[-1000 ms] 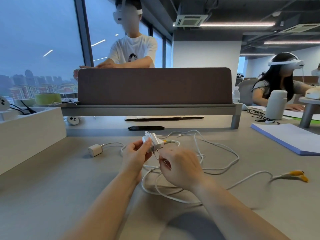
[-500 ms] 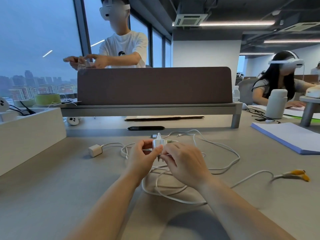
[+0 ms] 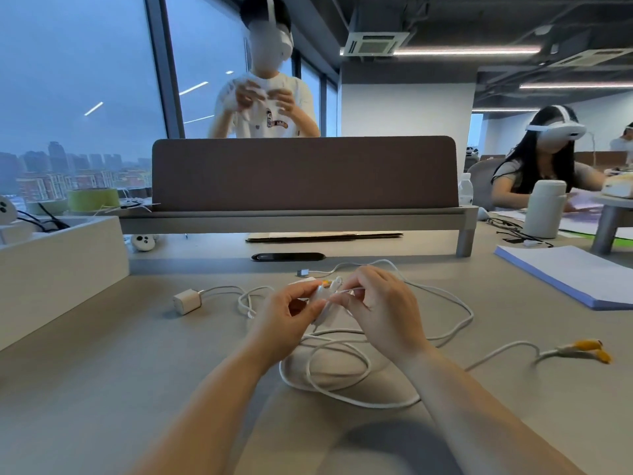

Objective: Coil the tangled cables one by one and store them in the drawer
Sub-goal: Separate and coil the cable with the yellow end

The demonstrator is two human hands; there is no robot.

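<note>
we hold our hands close together above the counter (image 3: 102, 371), over the middle of the tangled white cables (image 3: 342, 366). our left hand (image 3: 287, 317) grips a white adapter (image 3: 320, 298) in curled fingers, and our right hand (image 3: 380, 310) pinches a thin cable (image 3: 349, 290) just beside it. loose loops lie on the counter under and around our wrists. a white charger plug (image 3: 186, 302) rests to the left, a yellow-tipped cable end (image 3: 589, 347) lies far to the right, and a white box (image 3: 61, 262) stands at the left edge.
</note>
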